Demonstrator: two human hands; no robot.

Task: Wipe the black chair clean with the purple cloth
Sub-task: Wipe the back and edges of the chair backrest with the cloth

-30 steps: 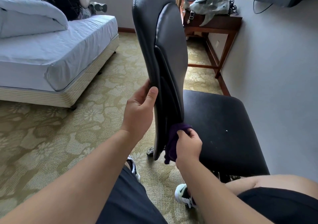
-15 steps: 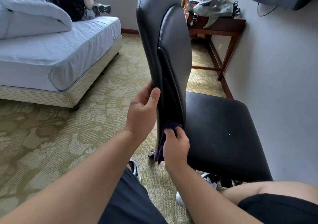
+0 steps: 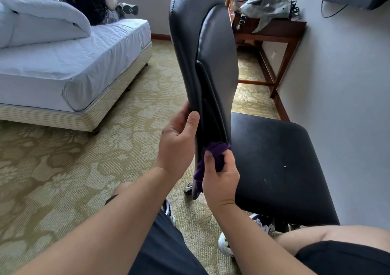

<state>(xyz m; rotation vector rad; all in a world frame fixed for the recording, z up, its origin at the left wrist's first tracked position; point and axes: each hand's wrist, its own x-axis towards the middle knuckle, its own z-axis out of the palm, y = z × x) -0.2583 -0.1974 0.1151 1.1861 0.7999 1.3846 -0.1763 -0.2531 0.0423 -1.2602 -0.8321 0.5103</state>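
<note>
Centre frame: your left hand point(image 3: 176, 148) grips the black chair point(image 3: 202, 68) backrest edge; your right hand point(image 3: 219, 177) pinches the purple cloth point(image 3: 213, 154) against it. Keep the cloth flat and press evenly.

Soft, even daylight fills the room; shadows are faint and diffuse. A broad pale sheen lies along the backrest of the black chair point(image 3: 202, 49), while its seat stays matt and dark. Wide-angle distortion bows the bed point(image 3: 69, 63) and the wall point(image 3: 341, 89) near the frame edges. Focus is sharp throughout.
</note>
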